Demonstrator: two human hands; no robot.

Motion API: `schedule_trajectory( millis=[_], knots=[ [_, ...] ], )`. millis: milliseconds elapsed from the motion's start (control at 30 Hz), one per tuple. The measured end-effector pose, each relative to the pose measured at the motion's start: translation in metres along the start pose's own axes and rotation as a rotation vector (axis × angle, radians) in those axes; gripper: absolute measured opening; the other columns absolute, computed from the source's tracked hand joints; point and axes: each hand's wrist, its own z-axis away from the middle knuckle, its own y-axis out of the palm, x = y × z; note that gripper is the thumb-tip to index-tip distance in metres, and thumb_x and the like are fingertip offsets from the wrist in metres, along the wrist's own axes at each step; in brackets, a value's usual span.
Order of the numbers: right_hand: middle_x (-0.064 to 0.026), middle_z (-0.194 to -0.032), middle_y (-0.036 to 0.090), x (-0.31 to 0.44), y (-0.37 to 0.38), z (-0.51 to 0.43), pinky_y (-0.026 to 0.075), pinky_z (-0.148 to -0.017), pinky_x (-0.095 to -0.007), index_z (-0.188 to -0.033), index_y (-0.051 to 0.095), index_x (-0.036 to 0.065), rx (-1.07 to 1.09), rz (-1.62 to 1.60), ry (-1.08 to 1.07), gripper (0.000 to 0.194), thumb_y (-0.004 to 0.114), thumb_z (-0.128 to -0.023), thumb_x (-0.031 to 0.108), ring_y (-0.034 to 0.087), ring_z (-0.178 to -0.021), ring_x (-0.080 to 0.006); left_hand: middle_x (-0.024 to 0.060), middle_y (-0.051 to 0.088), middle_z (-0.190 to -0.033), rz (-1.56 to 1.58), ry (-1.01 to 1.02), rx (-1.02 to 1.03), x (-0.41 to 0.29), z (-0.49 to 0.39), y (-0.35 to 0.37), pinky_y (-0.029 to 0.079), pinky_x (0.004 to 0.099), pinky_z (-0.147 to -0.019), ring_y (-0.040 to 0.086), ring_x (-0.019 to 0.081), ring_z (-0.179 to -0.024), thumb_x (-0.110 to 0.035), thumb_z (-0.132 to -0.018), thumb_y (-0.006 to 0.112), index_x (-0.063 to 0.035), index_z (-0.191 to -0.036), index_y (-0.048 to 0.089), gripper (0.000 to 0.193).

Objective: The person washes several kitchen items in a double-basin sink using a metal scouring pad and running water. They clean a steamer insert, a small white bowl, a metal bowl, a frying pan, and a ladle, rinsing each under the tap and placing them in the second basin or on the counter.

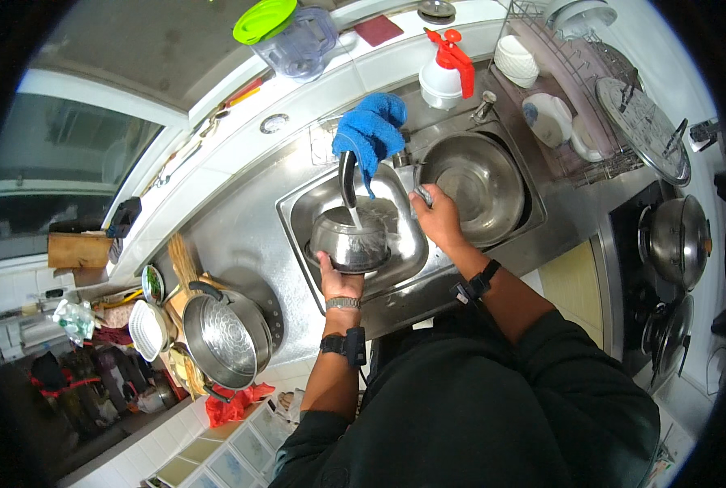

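Observation:
Over the left basin of a stainless steel sink [415, 259], my left hand [338, 283] grips the rim of an upturned metal bowl [349, 238]. Water from the black faucet spout [347, 180] runs onto the bowl's base. A blue towel [370, 129] is draped over the faucet. My right hand [437, 216], between the two basins, holds a small grey scouring pad or cloth [423, 195]. Beside it, a large metal basin [476, 183] sits in the right sink.
A red and white spray bottle [445, 76] stands behind the sink. The dish rack [607, 165] with bowls and a lid is at the right. A steamer pot [226, 338] stands left, near a white basket [148, 329]. A lidded pitcher [296, 46] is on the ledge.

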Motion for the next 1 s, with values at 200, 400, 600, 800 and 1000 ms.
schedule_trajectory(
  millis=[200, 400, 600, 800, 1000],
  knots=[
    [-0.0255, -0.102, 0.080, -0.019, 0.010, 0.022, 0.060, -0.084, -0.0482, -0.127, 0.075, 0.000, 0.169, 0.038, 0.036, 0.043, 0.076, -0.104, 0.036, 0.078, -0.096, -0.0440, 0.0152, 0.073, -0.137, -0.199, 0.116, 0.130, 0.029, -0.001, 0.031, 0.060, 0.0519, -0.108, 0.073, 0.0318, -0.121, -0.026, -0.114, 0.069, -0.0027, -0.142, 0.062, 0.037],
    [-0.0260, -0.101, 0.080, -0.014, 0.012, 0.032, 0.059, -0.084, -0.0489, -0.124, 0.074, -0.001, 0.290, 0.122, 0.074, 0.048, 0.074, -0.103, 0.042, 0.078, -0.096, -0.0432, 0.0061, 0.080, -0.112, -0.731, 0.263, 0.267, 0.041, -0.006, 0.043, 0.059, 0.0359, -0.088, 0.074, 0.0165, -0.100, -0.006, -0.108, 0.071, -0.0016, -0.127, 0.074, 0.019],
    [-0.0320, -0.102, 0.076, 0.005, 0.018, 0.018, 0.058, -0.083, -0.0503, -0.113, 0.074, -0.006, 0.414, 0.161, 0.091, 0.060, 0.077, -0.100, 0.052, 0.077, -0.097, -0.0437, 0.0153, 0.080, -0.118, -1.957, 0.755, 0.235, 0.046, 0.003, 0.027, 0.058, 0.0514, -0.095, 0.074, 0.0422, -0.106, -0.008, -0.096, 0.068, -0.0097, -0.123, 0.079, 0.030],
    [-0.0188, -0.102, 0.079, 0.005, 0.039, 0.014, 0.058, -0.077, -0.0462, -0.110, 0.076, -0.012, 0.555, -0.085, 0.520, 0.050, 0.075, -0.098, 0.037, 0.077, -0.091, -0.0298, 0.0074, 0.078, -0.126, -2.390, 0.850, 0.318, 0.043, 0.038, 0.037, 0.054, 0.0511, -0.099, 0.070, 0.0322, -0.120, -0.014, -0.095, 0.071, -0.0165, -0.122, 0.082, 0.029],
    [-0.0186, -0.090, 0.078, 0.009, 0.046, 0.025, 0.058, -0.065, -0.0436, -0.109, 0.075, -0.015, 0.461, -0.198, 0.558, 0.044, 0.071, -0.096, 0.027, 0.076, -0.071, -0.0266, 0.0154, 0.063, -0.141, -2.025, 1.191, 0.204, 0.013, 0.050, 0.014, 0.044, 0.0490, -0.115, 0.056, 0.0384, -0.135, -0.025, -0.083, 0.091, -0.0152, -0.141, 0.073, 0.062]
  ],
)
